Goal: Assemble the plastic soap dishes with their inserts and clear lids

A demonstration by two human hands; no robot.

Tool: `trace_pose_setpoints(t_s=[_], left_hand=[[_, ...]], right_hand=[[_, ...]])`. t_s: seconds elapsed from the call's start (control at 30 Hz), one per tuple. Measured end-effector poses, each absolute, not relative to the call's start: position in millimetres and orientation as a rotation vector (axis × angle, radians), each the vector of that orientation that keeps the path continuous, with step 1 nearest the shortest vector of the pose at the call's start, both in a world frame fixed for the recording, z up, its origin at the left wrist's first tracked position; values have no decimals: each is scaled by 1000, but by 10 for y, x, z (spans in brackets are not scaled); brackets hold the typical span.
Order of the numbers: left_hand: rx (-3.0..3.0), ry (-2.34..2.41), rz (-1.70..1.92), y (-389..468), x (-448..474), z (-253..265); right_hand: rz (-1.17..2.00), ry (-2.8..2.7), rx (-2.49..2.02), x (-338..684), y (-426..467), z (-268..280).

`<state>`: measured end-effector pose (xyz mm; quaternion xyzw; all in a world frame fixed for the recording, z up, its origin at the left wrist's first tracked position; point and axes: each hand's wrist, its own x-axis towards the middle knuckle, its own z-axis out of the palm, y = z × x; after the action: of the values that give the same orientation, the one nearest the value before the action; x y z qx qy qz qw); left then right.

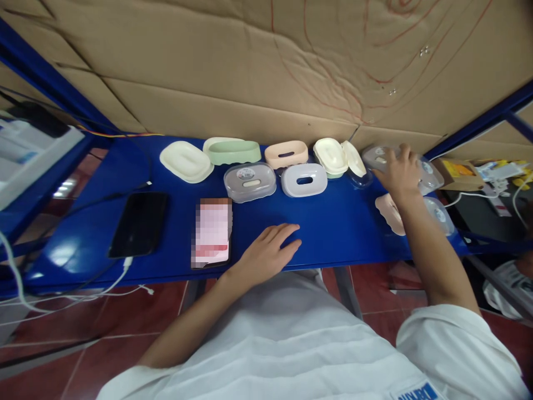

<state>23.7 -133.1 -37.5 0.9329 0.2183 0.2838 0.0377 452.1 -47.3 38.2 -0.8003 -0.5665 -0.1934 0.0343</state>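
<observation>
The right hand (pixel 402 169) reaches to the far right end of the blue desk (pixel 333 222). It is over a clear plastic lid (pixel 432 176), which lies at the back there. The fingers bend down, but I cannot tell if the grip has hold of it. A pink lid (pixel 387 214) is near the right arm, on its left side, and a small clear lid (pixel 443 216) is on the other side.

The left hand (pixel 268 250) is at the front of the desk, with its grip loose and let go. Its fingers point right. A phone (pixel 210 230) lies to its left. Behind it are a clear box (pixel 250 191) and a pale purple lid (pixel 293 189).
</observation>
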Motion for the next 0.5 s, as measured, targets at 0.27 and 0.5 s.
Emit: trace_pose_setpoints(t_s=[0.27, 0.5], left_hand=[[2952, 650, 865, -1316, 245, -381], [2928, 838, 834, -1298, 303, -356]], right_hand=[[-409, -1605, -2602, 4338, -579, 263], [-445, -1857, -2263, 4043, -611, 193]])
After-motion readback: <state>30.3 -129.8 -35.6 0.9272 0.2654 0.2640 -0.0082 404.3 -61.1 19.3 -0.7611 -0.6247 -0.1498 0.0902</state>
